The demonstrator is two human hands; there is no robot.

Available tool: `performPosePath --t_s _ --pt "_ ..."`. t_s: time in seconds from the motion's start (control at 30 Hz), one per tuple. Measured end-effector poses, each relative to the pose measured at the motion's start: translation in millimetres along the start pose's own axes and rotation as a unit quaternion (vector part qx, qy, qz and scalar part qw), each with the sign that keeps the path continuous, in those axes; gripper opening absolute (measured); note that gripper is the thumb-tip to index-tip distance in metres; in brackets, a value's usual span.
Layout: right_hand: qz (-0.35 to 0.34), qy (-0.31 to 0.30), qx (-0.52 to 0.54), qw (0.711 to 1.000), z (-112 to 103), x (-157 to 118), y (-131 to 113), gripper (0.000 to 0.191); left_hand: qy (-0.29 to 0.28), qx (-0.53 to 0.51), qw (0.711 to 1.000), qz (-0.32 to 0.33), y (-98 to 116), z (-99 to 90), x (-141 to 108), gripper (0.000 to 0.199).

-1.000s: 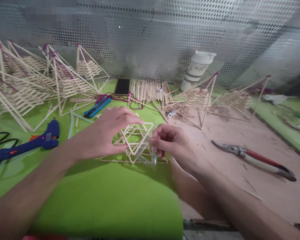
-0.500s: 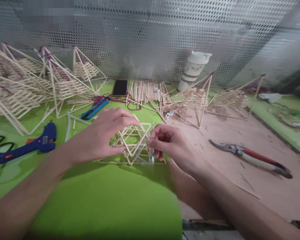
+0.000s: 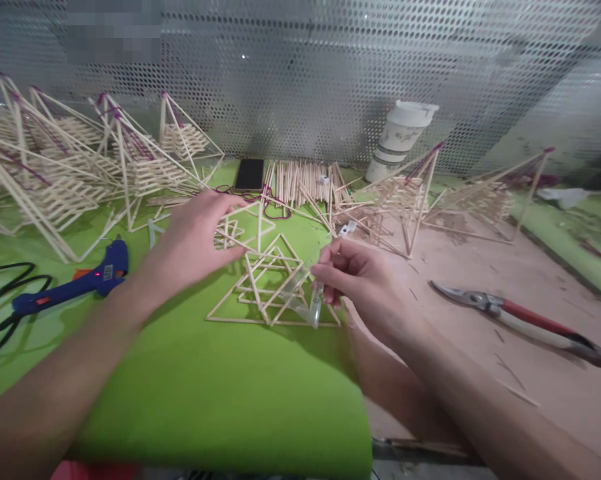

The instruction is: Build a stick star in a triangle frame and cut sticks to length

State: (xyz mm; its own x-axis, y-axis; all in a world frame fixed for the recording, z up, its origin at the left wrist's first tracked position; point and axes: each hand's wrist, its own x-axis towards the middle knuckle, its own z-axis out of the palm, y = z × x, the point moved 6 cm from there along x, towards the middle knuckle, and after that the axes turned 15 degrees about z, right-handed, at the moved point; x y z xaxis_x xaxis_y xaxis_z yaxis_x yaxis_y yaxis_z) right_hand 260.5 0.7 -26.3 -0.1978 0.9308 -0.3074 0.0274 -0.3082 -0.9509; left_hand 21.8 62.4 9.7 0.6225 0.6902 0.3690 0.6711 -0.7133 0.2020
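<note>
My left hand (image 3: 200, 233) has its thumb and fingers curved around a small triangular stick frame (image 3: 259, 227), gripping it at the left. Just in front, on the green mat (image 3: 220, 393), lies a larger stick triangle (image 3: 230, 307) with smaller stick triangles (image 3: 260, 287) stacked in it. My right hand (image 3: 350, 273) pinches a bent clear plastic strip (image 3: 316, 307) over the right side of this stack. Its curled fingers hide the strip's upper end.
At left lies a blue glue gun (image 3: 80, 287) with its light on. Stick pyramids (image 3: 140, 160) stand behind it. A phone (image 3: 250, 175), loose sticks (image 3: 307, 183) and a white cup (image 3: 400, 140) are at the back. Pruning shears (image 3: 520, 320) lie on the board (image 3: 460, 373) at right.
My left hand has moved away and to the left with a stick triangle, off the stack. My right hand still holds the plastic strip by the stack. The view has shifted slightly.
</note>
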Motion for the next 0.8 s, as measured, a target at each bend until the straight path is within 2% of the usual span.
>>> performPosePath --t_s 0.07,0.13,0.23,0.3,0.33,0.4,0.47,0.53,0.67,0.8 --pt "-0.006 0.017 0.009 1.000 -3 1 -1 0.027 0.002 0.041 0.997 -0.060 -22 2.2 -4 0.059" --pt "-0.012 0.032 0.022 0.999 -5 1 -2 0.028 -0.002 0.061 0.994 -0.086 -38 6.2 -8 0.065" --pt "-0.022 0.047 0.040 0.998 -7 1 -2 0.027 0.013 0.075 0.993 -0.094 -46 8.8 -9 0.066" --pt "-0.026 0.055 0.047 0.997 -8 0 -4 0.026 0.011 0.059 0.995 -0.075 -39 10.6 -7 0.063" --pt "-0.027 0.058 0.049 0.997 -9 -1 -4 0.026 -0.007 0.038 0.998 -0.055 -32 13.4 -5 0.063" --pt "-0.025 0.062 0.047 0.997 -9 -2 -5 0.024 -0.078 -0.019 0.997 0.006 -11 23.3 -2 0.069" --pt "-0.026 0.060 0.042 0.997 -10 -3 -6 0.021 -0.179 -0.063 0.980 0.062 10 36.8 -4 0.082" --pt "-0.026 0.057 0.036 0.997 -9 -2 -5 0.019 -0.229 -0.084 0.966 0.083 23 44.8 -8 0.092" --pt "-0.024 0.056 0.030 0.998 -9 -1 -3 0.021 -0.245 -0.088 0.962 0.079 28 49.3 -11 0.087" --pt "-0.025 0.054 0.028 0.998 -8 -1 -4 0.027 -0.218 -0.067 0.969 0.092 28 41.8 -8 0.075"
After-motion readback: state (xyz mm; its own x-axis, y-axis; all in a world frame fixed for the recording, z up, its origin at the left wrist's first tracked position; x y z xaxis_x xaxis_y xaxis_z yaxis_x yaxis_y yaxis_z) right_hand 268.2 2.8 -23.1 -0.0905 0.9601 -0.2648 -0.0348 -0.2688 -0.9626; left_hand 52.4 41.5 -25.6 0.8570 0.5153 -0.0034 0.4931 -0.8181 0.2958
